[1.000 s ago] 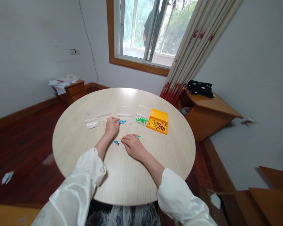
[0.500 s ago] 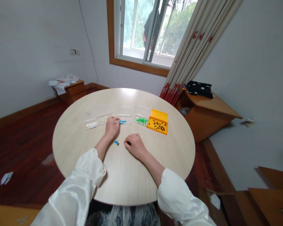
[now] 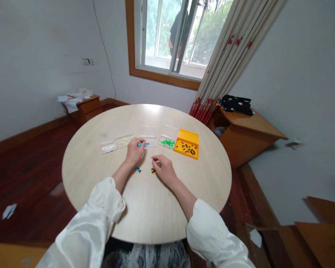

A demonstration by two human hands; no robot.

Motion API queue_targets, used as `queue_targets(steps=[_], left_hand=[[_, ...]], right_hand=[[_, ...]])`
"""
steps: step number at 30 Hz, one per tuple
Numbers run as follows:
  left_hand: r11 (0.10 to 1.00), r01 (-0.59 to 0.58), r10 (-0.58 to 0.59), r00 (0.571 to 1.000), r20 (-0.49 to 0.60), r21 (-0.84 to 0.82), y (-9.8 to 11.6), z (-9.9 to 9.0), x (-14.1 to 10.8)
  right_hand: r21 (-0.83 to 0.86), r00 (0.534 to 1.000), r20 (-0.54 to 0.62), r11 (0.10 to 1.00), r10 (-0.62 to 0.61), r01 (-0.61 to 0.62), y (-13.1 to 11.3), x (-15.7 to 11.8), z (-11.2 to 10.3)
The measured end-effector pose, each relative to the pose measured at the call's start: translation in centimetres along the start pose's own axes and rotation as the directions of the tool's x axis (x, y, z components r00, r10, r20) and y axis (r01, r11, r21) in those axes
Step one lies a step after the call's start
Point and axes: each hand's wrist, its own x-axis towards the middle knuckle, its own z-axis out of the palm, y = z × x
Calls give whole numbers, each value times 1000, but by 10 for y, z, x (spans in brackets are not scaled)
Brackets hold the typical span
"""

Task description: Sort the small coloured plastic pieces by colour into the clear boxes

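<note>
My left hand (image 3: 134, 152) is closed in a pinch over the front of a clear box (image 3: 151, 141) that holds small blue bricks (image 3: 146, 144). What its fingertips grip is too small to tell. My right hand (image 3: 166, 170) hovers low above the table, thumb and finger pinched together. Any piece between them cannot be made out. Just under those fingertips lies a small cluster of dark brown and yellow pieces (image 3: 153, 171). Left of it sits another little group of blue, brown and white pieces (image 3: 138, 169).
Two clear boxes with pale pieces, one nearer (image 3: 108, 147) and one beside it (image 3: 125, 141), stand left of the blue ones. To the right are a clear box of green pieces (image 3: 167, 143) and a yellow box (image 3: 186, 145) of brown pieces. All rest on a round table (image 3: 150, 212).
My right hand has shifted slightly right and turned, uncovering the brown and yellow cluster. My left hand has moved a little right, its fingertips still by the blue bricks.
</note>
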Motion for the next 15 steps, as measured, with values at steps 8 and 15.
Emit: queue_targets(steps=[8,15], left_hand=[[960,180,-71,896,438,-213,14,4,-4],[925,294,-84,775,627,-240,22,2,-11]], right_hand=[[151,972,-233,989,25,11,7,5,-7],[250,955,-280,968,103,-32,10,6,-6]])
